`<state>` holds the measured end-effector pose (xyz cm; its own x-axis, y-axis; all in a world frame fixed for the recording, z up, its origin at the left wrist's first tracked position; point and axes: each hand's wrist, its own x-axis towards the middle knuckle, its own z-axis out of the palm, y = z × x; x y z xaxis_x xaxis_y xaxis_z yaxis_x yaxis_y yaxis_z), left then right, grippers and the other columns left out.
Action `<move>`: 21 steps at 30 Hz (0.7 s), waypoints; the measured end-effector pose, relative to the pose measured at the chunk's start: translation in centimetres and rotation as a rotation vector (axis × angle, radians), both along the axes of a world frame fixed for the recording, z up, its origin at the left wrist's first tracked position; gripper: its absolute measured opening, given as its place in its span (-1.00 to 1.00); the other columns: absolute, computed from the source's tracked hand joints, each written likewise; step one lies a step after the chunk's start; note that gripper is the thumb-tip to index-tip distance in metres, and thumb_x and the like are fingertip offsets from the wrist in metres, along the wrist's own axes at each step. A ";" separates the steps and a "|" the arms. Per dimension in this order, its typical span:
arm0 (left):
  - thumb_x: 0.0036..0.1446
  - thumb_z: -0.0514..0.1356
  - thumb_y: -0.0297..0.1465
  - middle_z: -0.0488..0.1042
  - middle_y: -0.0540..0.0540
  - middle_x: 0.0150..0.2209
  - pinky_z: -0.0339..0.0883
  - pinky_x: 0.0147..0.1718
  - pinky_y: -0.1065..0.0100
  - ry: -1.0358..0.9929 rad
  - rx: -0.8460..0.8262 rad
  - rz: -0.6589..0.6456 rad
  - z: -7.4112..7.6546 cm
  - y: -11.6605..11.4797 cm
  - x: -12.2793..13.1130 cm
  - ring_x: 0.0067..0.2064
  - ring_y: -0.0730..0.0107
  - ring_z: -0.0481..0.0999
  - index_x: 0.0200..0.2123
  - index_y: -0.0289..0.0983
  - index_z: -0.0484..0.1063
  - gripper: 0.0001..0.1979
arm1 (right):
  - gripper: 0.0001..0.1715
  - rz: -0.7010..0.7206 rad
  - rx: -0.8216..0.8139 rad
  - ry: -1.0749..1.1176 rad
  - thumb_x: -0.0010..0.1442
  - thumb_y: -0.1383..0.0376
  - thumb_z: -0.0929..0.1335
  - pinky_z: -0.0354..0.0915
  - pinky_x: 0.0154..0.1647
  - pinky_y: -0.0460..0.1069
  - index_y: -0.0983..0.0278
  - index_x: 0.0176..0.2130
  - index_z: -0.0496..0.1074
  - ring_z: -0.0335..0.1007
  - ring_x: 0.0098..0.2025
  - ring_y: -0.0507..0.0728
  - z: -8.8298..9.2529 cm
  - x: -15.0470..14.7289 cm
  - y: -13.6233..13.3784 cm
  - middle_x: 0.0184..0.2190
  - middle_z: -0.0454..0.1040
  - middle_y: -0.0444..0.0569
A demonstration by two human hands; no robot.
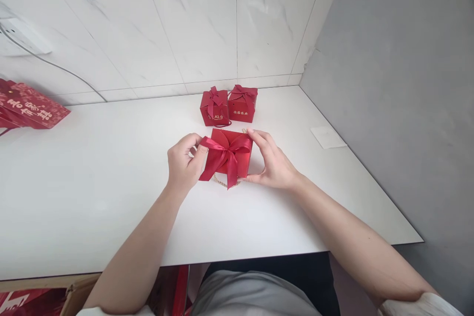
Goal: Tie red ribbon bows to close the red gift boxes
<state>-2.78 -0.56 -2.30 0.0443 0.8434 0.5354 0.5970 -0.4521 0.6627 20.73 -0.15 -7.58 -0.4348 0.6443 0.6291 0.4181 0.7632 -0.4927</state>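
Note:
A red gift box (237,155) with a red satin ribbon bow (225,154) on top sits on the white table (111,182), a gold cord handle showing beneath it. My left hand (183,162) pinches the bow's left loop, fingers curled. My right hand (272,160) grips the box's right side, with the index finger on the top corner and the thumb low at the front. Behind it stand two finished red boxes with bows, one on the left (214,107) and one on the right (243,103), both with gold lettering.
A red bag with gold characters (27,107) lies at the far left. A white cable (55,66) runs along the tiled wall. A white card (328,137) lies near the grey wall on the right. Red packaging and a cardboard box (44,298) sit below the table edge.

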 end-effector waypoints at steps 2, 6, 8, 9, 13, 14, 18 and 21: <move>0.29 0.11 -0.32 0.33 0.02 -0.55 0.23 -0.43 0.32 -0.016 0.001 -0.027 0.0 0.0 -0.1 -0.46 0.41 0.31 -0.54 -0.21 0.30 -0.68 | 0.34 -0.005 0.035 0.003 0.03 -0.11 0.51 0.39 0.11 0.31 -0.04 0.43 -0.34 0.17 0.28 0.41 0.0 0.0 0.0 0.28 0.12 0.19; 0.25 0.15 -0.30 0.41 -0.03 -0.40 0.34 -0.27 0.26 -0.057 0.011 -0.122 0.1 0.0 -0.2 -0.32 0.33 0.41 -0.40 -0.19 0.38 -0.83 | 0.29 -0.025 0.038 -0.016 0.08 -0.08 0.49 0.38 0.12 0.34 -0.03 0.43 -0.34 0.15 0.31 0.43 0.1 0.0 -0.1 0.31 0.09 0.19; 0.21 0.18 -0.29 0.44 -0.07 -0.25 0.40 -0.15 0.21 -0.083 -0.007 -0.184 0.2 0.1 -0.2 -0.18 0.27 0.46 -0.29 -0.18 0.41 -0.90 | 0.27 -0.030 0.036 -0.024 0.10 -0.07 0.48 0.38 0.12 0.34 -0.03 0.43 -0.34 0.15 0.31 0.44 0.2 0.1 -0.1 0.31 0.09 0.19; 0.19 0.20 -0.29 0.43 -0.08 -0.21 0.40 -0.09 0.19 -0.093 -0.017 -0.207 0.2 0.1 -0.2 -0.13 0.24 0.46 -0.27 -0.17 0.42 -0.90 | 0.26 -0.030 0.041 -0.022 0.11 -0.06 0.48 0.38 0.13 0.34 -0.03 0.43 -0.34 0.15 0.31 0.44 0.2 0.1 -0.1 0.31 0.09 0.18; 0.14 0.24 -0.34 0.38 -0.11 -0.13 0.39 0.04 0.15 -0.117 -0.050 -0.250 0.2 0.3 -0.3 -0.01 0.20 0.45 -0.30 -0.17 0.47 -0.94 | 0.24 -0.021 0.075 -0.004 0.12 -0.04 0.48 0.36 0.16 0.33 -0.05 0.43 -0.32 0.13 0.32 0.41 0.3 0.1 -0.1 0.30 0.11 0.16; 0.13 0.25 -0.35 0.38 -0.11 -0.11 0.38 0.06 0.15 -0.119 -0.056 -0.250 0.1 0.3 -0.3 0.01 0.20 0.44 -0.31 -0.17 0.48 -0.95 | 0.24 -0.020 0.072 -0.005 0.12 -0.04 0.48 0.36 0.16 0.33 -0.05 0.43 -0.32 0.12 0.33 0.41 0.3 0.1 -0.1 0.31 0.10 0.16; 0.12 0.25 -0.37 0.39 -0.10 -0.12 0.41 -0.02 0.18 -0.112 -0.109 -0.195 -0.1 0.5 -0.2 -0.03 0.22 0.46 -0.35 -0.19 0.45 -0.96 | 0.31 -0.009 -0.047 -0.003 0.05 -0.11 0.50 0.39 0.12 0.32 -0.03 0.44 -0.32 0.20 0.27 0.40 0.3 0.0 -0.2 0.28 0.13 0.17; 0.13 0.21 -0.36 0.41 -0.07 -0.19 0.43 -0.16 0.25 -0.078 -0.201 -0.128 -0.1 0.5 0.0 -0.13 0.28 0.48 -0.39 -0.21 0.44 -0.93 | 0.38 0.047 -0.201 -0.038 -0.03 -0.18 0.51 0.40 0.08 0.31 0.00 0.44 -0.29 0.31 0.16 0.37 0.5 0.3 -0.2 0.22 0.21 0.17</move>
